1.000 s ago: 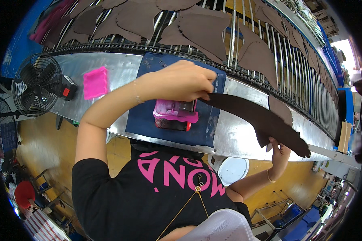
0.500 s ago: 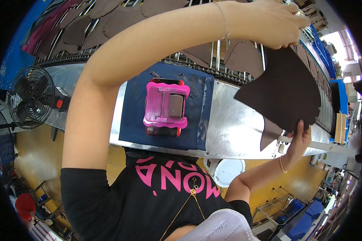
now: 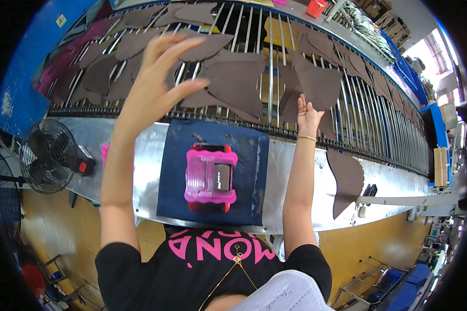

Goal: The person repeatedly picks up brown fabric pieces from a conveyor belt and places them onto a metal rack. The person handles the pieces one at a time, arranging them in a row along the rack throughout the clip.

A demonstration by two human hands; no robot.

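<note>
My left hand [image 3: 161, 78] is raised over the roller rack with its fingers spread, holding nothing. Below and beside it, flat brown cut pieces [image 3: 232, 78] of sheet material lie on the metal rods. My right hand [image 3: 309, 120] reaches over the rack's near edge, fingers stretched out at the lower edge of a brown curved piece [image 3: 316, 83]. That piece rests on the rods, partly over another one. Nearer me, a pink tray-like holder [image 3: 196, 179] with a brown block [image 3: 222, 177] sits on a dark blue mat [image 3: 249, 192].
Another brown piece [image 3: 346, 179] hangs over the metal table's [image 3: 280, 181] front edge, right of my right forearm. A black fan [image 3: 49, 155] stands at the left. The rack's chain [image 3: 155, 115] runs along the table's far side. A white bar [image 3: 407, 200] juts in from the right.
The brown piece that both hands held up at the right now lies on the rods. My left hand has moved left, off the piece; my right hand has moved left and farther away.
</note>
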